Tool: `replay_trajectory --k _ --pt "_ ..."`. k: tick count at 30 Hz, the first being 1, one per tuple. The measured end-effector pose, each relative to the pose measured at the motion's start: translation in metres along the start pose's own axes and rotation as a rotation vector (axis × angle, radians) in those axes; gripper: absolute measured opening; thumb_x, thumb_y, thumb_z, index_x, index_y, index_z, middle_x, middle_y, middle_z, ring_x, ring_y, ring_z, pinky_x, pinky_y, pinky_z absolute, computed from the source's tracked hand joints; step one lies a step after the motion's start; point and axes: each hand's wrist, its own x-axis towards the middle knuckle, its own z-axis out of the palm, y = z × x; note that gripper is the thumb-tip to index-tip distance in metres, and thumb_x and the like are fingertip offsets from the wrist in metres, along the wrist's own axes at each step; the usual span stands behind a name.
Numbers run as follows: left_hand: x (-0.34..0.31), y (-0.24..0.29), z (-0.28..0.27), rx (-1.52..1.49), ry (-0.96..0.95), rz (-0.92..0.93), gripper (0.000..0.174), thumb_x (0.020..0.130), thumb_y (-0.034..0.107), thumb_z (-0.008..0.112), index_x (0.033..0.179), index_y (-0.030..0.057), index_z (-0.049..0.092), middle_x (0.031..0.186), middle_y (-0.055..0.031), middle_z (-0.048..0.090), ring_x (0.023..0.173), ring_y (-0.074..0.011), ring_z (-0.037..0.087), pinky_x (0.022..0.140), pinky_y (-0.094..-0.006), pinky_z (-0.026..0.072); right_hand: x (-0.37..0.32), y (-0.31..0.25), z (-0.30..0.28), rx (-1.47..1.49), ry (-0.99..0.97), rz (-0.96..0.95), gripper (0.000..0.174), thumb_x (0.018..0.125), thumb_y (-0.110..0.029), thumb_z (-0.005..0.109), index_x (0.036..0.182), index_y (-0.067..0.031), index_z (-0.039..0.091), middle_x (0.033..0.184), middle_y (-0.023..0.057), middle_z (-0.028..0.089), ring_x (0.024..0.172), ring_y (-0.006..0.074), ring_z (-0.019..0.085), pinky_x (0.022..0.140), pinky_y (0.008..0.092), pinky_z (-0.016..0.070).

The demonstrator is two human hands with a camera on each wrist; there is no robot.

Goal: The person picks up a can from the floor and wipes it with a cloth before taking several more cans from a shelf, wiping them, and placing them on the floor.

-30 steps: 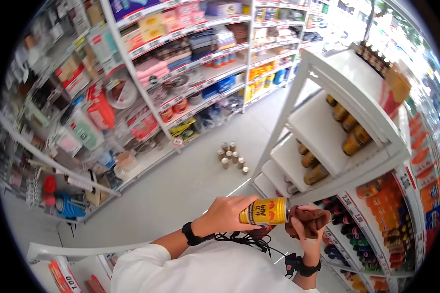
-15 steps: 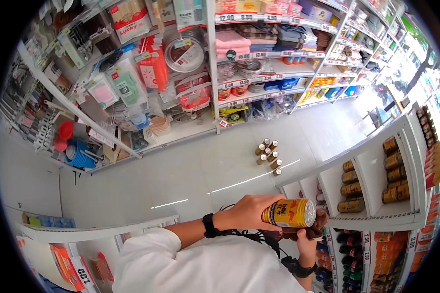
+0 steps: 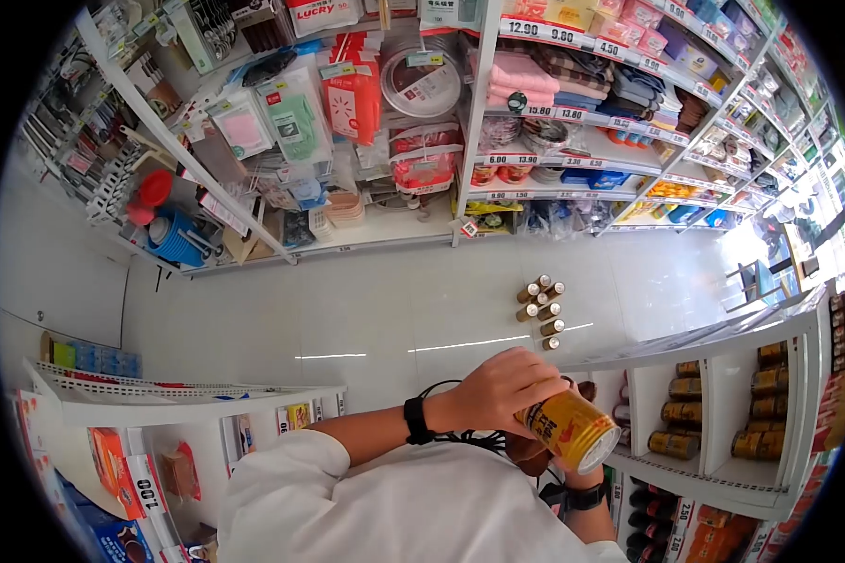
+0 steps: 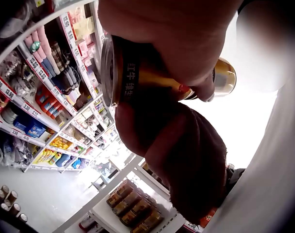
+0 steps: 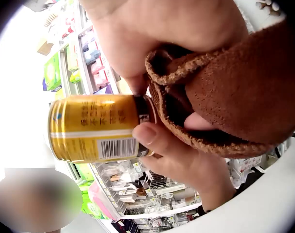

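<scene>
My left hand point(image 3: 502, 389) grips a yellow Red Bull can point(image 3: 573, 432) round its body, tilted with one end toward the lower right. Red and dark lettering shows on its side in the head view; a barcode faces the right wrist camera. My right hand point(image 5: 171, 29) holds a folded brown cloth point(image 5: 244, 87) against one end of the can. From the head, most of that hand is hidden behind the can. The left wrist view has the cloth point(image 4: 191, 155) bunched over the right hand's fingers, close against the can.
Several cans point(image 3: 546, 310) stand grouped on the tiled floor point(image 3: 422, 300). To the right, a white shelf unit point(image 3: 714, 479) holds rows of gold cans point(image 3: 681, 413). Household goods fill the long shelving point(image 3: 573, 113) ahead. Another low shelf point(image 3: 207, 408) is at my left.
My view has swung right and down. The can has turned so its end tips toward the lower right. The cloth, in plain sight earlier, is now mostly behind the can and left hand.
</scene>
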Motion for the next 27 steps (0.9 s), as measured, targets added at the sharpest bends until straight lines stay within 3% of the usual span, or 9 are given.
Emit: replay_trajectory --k 2,4,6,8,10,11,14,23,27 --pt "0.009 -0.009 0.01 0.119 -0.091 0.1 0.076 0.06 0.034 0.084 0.125 0.0093 0.054 0.113 -0.0102 0.057 0.1 -0.0303 0.057 0.086 -0.0442 0.0483 0.03 -0.028 0.015 0.104 0.747 0.683 0.041 0.099 -0.048 0.049 0.115 -0.0114 0.059 0.106 0.0085 0.064 0.093 0.0223 0.065 0.076 0.0348 0.0565" --pt "0.023 -0.024 0.022 0.131 -0.146 0.107 0.075 0.06 0.034 0.083 0.125 0.0112 0.055 0.114 -0.01 0.056 0.102 -0.0298 0.057 0.089 -0.0451 0.0475 0.044 -0.031 -0.01 0.095 0.768 0.708 0.038 0.1 -0.047 0.048 0.112 -0.0128 0.059 0.102 0.0063 0.065 0.086 0.0212 0.067 0.071 0.032 0.0564" --pt "0.041 -0.041 0.034 0.133 -0.216 0.138 0.073 0.06 0.033 0.083 0.124 0.0117 0.055 0.115 -0.01 0.056 0.103 -0.0292 0.056 0.094 -0.0453 0.046 0.042 -0.015 -0.05 0.939 0.551 0.736 0.04 0.099 -0.049 0.047 0.112 -0.0134 0.059 0.102 0.0061 0.065 0.084 0.0211 0.067 0.069 0.0315 0.0559" --pt "0.065 -0.056 0.049 0.141 -0.262 0.156 0.072 0.06 0.032 0.083 0.124 0.0119 0.056 0.115 -0.0098 0.056 0.105 -0.0289 0.056 0.097 -0.0459 0.0445 0.045 -0.015 -0.078 0.946 0.521 0.683 0.044 0.099 -0.052 0.046 0.113 -0.0133 0.058 0.102 0.006 0.065 0.086 0.0208 0.066 0.069 0.0311 0.0554" --pt "0.086 -0.071 0.055 0.15 -0.317 0.185 0.071 0.061 0.032 0.083 0.124 0.012 0.056 0.116 -0.0096 0.056 0.107 -0.0287 0.055 0.099 -0.0466 0.0429 0.06 -0.02 -0.09 0.576 0.695 0.739 0.045 0.099 -0.053 0.044 0.114 -0.0129 0.058 0.103 0.0059 0.065 0.09 0.0208 0.066 0.071 0.032 0.0552" --pt "0.086 -0.074 0.049 0.151 -0.353 0.131 0.069 0.062 0.031 0.083 0.123 0.0121 0.057 0.117 -0.0092 0.056 0.109 -0.0285 0.054 0.101 -0.0477 0.0412 0.063 0.001 -0.104 1.26 0.358 0.628 0.041 0.101 -0.048 0.044 0.115 -0.0124 0.057 0.103 0.006 0.064 0.09 0.0213 0.065 0.072 0.0331 0.0542" --pt "0.137 -0.104 0.085 0.114 -0.517 0.122 0.065 0.066 0.03 0.08 0.123 0.012 0.057 0.122 -0.0085 0.054 0.116 -0.0286 0.05 0.105 -0.0521 0.0352 0.064 -0.009 -0.163 1.159 0.595 0.634 0.038 0.102 -0.045 0.043 0.115 -0.0123 0.057 0.102 0.007 0.064 0.088 0.022 0.064 0.069 0.0338 0.0532" --pt "0.202 -0.156 0.113 0.055 -0.755 0.0 0.07 0.068 0.024 0.079 0.131 0.0139 0.051 0.131 -0.0109 0.045 0.129 -0.0331 0.036 0.111 -0.0563 0.0226 0.071 0.0 -0.227 1.251 0.452 0.409 0.042 0.102 -0.046 0.041 0.119 -0.0095 0.054 0.104 0.0139 0.065 0.08 0.0307 0.068 0.066 0.0439 0.0566" --pt "0.235 -0.176 0.129 0.104 -0.841 0.001 0.073 0.067 0.025 0.081 0.133 0.0164 0.05 0.132 -0.0113 0.042 0.129 -0.0331 0.036 0.111 -0.0557 0.0219 0.08 0.015 -0.258 1.253 0.615 0.372 0.042 0.101 -0.047 0.041 0.119 -0.0116 0.055 0.1 0.0114 0.065 0.076 0.0292 0.066 0.061 0.0415 0.0537"
